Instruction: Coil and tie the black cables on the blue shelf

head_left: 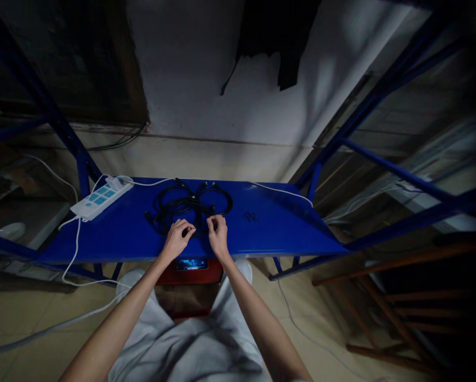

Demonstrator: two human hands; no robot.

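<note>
Our left hand and right hand each pinch the near edge of the black cable tangle, which spreads just beyond our fingers on the blue shelf.

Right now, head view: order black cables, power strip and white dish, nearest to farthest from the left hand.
1. black cables, in the left hand, middle.
2. power strip, left end of the blue shelf.
3. white dish, far left, beyond the shelf.

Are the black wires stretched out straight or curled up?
Curled up: the black cables lie in overlapping loops on the blue shelf, left hand and right hand at their edge.
</note>
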